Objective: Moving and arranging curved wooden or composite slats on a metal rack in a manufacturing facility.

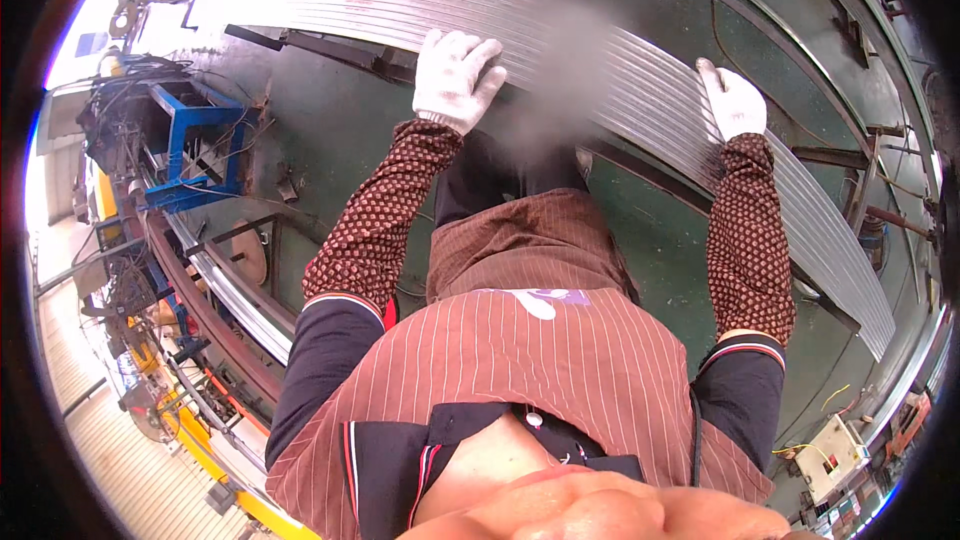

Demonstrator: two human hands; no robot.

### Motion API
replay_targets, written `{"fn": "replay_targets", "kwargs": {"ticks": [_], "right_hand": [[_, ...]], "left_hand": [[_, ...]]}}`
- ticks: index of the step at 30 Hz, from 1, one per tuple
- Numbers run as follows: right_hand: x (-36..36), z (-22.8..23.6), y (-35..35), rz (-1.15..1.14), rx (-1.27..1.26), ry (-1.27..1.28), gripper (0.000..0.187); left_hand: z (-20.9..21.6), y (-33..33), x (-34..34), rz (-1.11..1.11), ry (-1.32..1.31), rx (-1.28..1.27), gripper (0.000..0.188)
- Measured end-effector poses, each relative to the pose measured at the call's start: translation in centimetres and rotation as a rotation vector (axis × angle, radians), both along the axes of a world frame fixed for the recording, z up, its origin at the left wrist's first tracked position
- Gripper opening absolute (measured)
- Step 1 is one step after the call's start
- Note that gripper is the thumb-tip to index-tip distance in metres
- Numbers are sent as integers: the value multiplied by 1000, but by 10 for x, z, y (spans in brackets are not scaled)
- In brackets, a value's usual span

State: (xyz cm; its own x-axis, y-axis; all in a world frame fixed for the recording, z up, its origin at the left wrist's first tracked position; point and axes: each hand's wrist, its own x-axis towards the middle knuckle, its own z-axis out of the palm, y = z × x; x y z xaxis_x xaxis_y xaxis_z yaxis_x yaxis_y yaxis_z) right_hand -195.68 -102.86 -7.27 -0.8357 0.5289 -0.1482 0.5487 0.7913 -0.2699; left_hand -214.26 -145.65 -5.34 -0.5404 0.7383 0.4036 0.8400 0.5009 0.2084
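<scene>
A row of long silvery metal bars point(330, 5) lies side by side across the view, bowed by the lens. My left hand point(455, 80), in a white glove, rests at the near edge of the row, its fingers lying over the bars and its thumb apart. Farther right, my right hand point(735, 105), gloved the same way, is at the far edge. Its thumb lies on top of the bars; the other fingers bend over the edge and are partly hidden. A grey blur covers the bars between my hands.
Under the bars runs a dark steel support point(650, 175). A blue metal frame point(185, 145) stands on the left, near a brown beam point(205, 305) and a yellow rail point(270, 515). Steel rails point(790, 35) curve along the far right. A pale box point(835, 455) with wires sits at lower right.
</scene>
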Motion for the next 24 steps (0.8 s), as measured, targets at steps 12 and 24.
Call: {"fn": "replay_targets", "kwargs": {"ticks": [12, 24], "right_hand": [[3, 7, 1, -13, -55, -19, 77], [-8, 1, -2, 1, -3, -32, 80]], "left_hand": [[5, 29, -23, 78, -72, -196, 24], [21, 50, -67, -28, 133, -390, 29]]}}
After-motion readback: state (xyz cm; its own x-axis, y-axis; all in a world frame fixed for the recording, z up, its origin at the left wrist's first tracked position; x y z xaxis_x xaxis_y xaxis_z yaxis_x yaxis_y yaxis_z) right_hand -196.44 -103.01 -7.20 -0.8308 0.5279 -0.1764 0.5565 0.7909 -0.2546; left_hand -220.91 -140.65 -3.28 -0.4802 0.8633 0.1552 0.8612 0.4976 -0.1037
